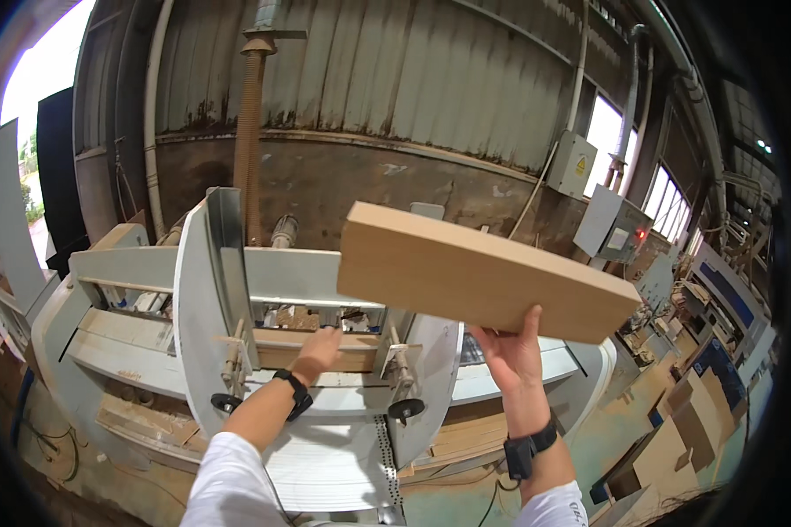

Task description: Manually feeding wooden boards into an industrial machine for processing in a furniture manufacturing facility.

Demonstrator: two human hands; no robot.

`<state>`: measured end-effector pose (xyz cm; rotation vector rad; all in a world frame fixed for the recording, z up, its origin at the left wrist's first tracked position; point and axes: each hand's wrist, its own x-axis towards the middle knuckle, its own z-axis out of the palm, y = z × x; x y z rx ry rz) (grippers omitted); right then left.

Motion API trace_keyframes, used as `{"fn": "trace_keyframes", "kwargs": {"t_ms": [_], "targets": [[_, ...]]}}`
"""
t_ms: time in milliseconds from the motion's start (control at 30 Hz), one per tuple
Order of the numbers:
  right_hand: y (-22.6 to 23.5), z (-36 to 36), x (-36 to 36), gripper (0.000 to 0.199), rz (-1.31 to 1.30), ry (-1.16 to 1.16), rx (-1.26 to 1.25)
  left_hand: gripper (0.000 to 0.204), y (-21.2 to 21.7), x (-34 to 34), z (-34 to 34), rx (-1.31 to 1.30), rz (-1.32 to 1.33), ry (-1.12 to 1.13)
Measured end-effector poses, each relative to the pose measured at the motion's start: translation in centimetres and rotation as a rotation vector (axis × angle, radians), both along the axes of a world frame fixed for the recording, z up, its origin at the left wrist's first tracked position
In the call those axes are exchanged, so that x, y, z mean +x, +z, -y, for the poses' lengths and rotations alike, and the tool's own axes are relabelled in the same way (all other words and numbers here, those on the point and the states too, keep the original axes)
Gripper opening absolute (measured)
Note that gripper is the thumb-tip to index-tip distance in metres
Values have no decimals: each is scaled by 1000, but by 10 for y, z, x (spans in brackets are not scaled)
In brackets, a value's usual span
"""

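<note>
A thick tan wooden board (483,277) is raised in front of me, tilted down toward the right. My right hand (514,356) grips its lower edge toward the right end, with the thumb across the near face and the other fingers underneath. My left hand (318,350) reaches into the middle bay of a pale grey machine (198,325), over a wooden piece (356,360) lying between two upright side plates. Its fingers point away and down, mostly hidden from view. Both wrists wear a dark band with a small box.
Two black handwheels (226,403) (406,409) stick out at the front of the bay. Below it slopes a white ribbed surface (325,465). A grey control box (613,224) with a red light stands behind at right. Loose panels (677,439) lie on the right-hand floor.
</note>
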<state>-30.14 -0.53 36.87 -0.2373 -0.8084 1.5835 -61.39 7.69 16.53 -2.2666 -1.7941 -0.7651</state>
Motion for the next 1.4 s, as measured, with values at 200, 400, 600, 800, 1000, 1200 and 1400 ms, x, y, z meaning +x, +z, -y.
{"fn": "trace_keyframes", "kwargs": {"t_ms": [200,400,600,800,1000,1200,1400], "targets": [[-12,38,58,68,83,-215,-8,45,-12,-18,-68,-424,-324,132],[-20,50,71,70,122,-265,-2,39,-6,-51,-93,-547,-258,-73],[-31,45,69,73,130,-237,-85,41,45,-42,-80,-209,-231,-125],[-40,37,64,72,66,-177,-142,45,-23,-32,-60,-60,-557,17],[-34,33,55,69,28,-100,-116,70,-36,-29,-51,-354,-382,48],[-24,13,20,65,101,-69,-114,25,150,-32,-28,407,939,-92],[-2,-32,-54,55,76,61,-62,35,339,53,105,591,69,-416]]}}
